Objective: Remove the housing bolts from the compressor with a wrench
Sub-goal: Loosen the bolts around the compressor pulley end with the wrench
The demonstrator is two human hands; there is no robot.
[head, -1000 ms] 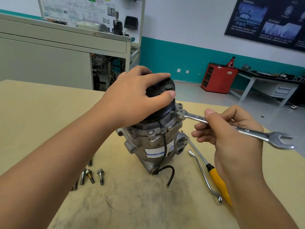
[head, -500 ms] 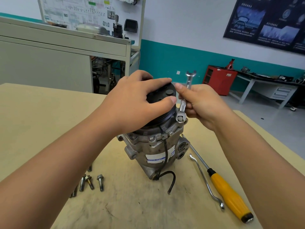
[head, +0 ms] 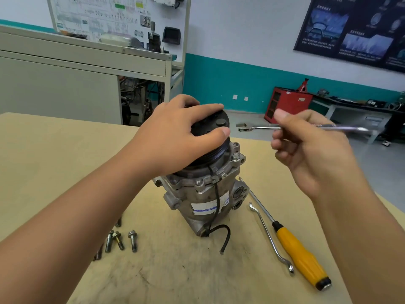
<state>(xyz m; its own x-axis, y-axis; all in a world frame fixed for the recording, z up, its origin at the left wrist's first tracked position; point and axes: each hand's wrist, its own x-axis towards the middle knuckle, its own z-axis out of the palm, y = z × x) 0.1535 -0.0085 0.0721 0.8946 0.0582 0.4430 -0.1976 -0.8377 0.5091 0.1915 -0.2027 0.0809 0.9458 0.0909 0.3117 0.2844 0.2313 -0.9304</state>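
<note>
A grey cast-metal compressor (head: 203,194) with a white label stands upright mid-table. The left hand (head: 175,141) grips the black round pulley (head: 210,126) on its top, fingers curled over the rim. The right hand (head: 311,150) pinches a blurred silver wrench (head: 258,128) in the air, right of the pulley and apart from it. Several loose steel bolts (head: 132,240) lie front-left on the scuffed tan wooden table (head: 54,150). Behind is a teal-banded white wall (head: 219,84).
</note>
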